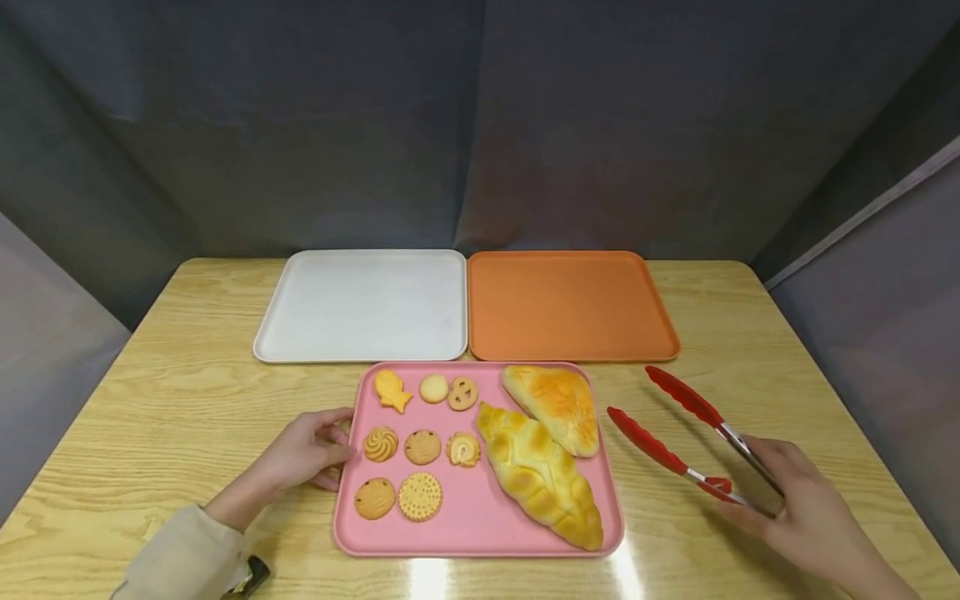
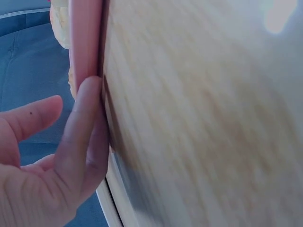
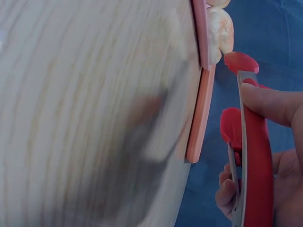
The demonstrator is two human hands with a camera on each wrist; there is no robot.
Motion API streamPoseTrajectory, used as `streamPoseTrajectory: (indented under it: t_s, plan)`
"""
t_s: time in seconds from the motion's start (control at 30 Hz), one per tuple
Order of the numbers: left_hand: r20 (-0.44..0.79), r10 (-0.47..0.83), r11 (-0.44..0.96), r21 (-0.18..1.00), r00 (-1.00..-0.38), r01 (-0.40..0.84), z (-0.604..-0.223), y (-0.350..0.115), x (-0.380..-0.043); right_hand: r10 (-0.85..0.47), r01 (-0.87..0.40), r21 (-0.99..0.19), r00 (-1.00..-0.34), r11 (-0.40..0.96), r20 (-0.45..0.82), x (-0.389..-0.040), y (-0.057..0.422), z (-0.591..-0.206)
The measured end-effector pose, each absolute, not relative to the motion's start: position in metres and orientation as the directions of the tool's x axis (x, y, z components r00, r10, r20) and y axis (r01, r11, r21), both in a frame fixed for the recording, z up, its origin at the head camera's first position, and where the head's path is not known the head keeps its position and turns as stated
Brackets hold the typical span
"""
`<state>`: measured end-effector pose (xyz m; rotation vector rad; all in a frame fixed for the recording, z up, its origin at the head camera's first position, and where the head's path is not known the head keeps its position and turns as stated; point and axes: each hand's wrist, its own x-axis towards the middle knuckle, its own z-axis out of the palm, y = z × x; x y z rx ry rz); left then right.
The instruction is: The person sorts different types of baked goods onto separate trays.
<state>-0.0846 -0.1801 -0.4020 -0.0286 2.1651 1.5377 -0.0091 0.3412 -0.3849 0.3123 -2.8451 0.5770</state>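
My left hand (image 1: 311,450) is at the left rim of the pink tray (image 1: 465,529). In the left wrist view its fingertips touch the tray's outer side, while the thumb stands apart. Red-tipped metal tongs (image 1: 686,397) are held in my right hand (image 1: 810,512), right of the tray, with their two arms spread and nothing between them. On the tray's left half lie several small cookies, among them a fish-shaped cookie (image 1: 391,389) and a round dotted biscuit (image 1: 420,497). A long braided bread (image 1: 536,475) and a golden triangular bread (image 1: 557,404) fill its right side.
Behind the pink tray, a white tray (image 1: 363,304) and an orange tray (image 1: 570,304) stand side by side, both bare. All three lie on a wooden table (image 1: 172,400). Dark cloth (image 1: 450,125) hangs behind the table, with grey panels at both sides.
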Motion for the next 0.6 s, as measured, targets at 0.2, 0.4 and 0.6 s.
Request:
streamPoseTrajectory:
  t_s: [0.2,0.4,0.6]
  plan:
    - [-0.395,0.241,0.379,0.879,-0.886,-0.289,-0.4026,-0.1801,-0.0841,-0.198,-0.295,-0.338,-0.935,0.894,0.293,-0.0082,0.3359,-0.3800]
    - [-0.394,0.238,0.383,0.878,-0.888,-0.287,-0.4030,-0.1797,-0.0843,-0.243,-0.346,-0.308,-0.913,0.886,0.326,-0.0082,0.3329,-0.3772]
    - [-0.389,0.247,0.372,0.884,-0.887,-0.284,-0.4024,-0.1799,-0.0850,-0.323,-0.428,-0.281,-0.879,0.859,0.350,-0.0130,0.3336,-0.3748]
